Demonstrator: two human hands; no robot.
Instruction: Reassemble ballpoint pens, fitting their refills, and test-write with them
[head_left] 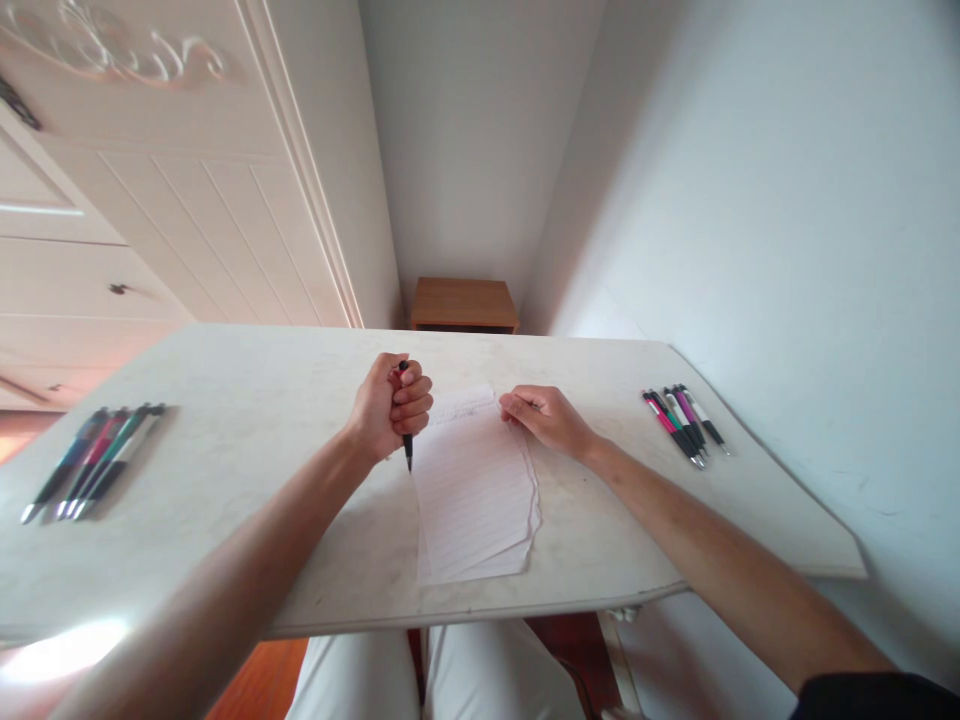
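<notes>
My left hand (390,405) is closed in a fist round a black pen (406,440), held upright with its tip pointing down just left of a torn sheet of lined paper (476,500). My right hand (544,415) rests on the sheet's top right corner, fingers curled and pressed on the paper. The paper lies in the middle of a pale table (247,430).
Several coloured pens (94,460) lie in a row at the table's left end. Another group of several pens (682,425) lies at the right end. A white wall runs along the right, a cupboard door on the left, a small wooden cabinet (463,305) beyond the table.
</notes>
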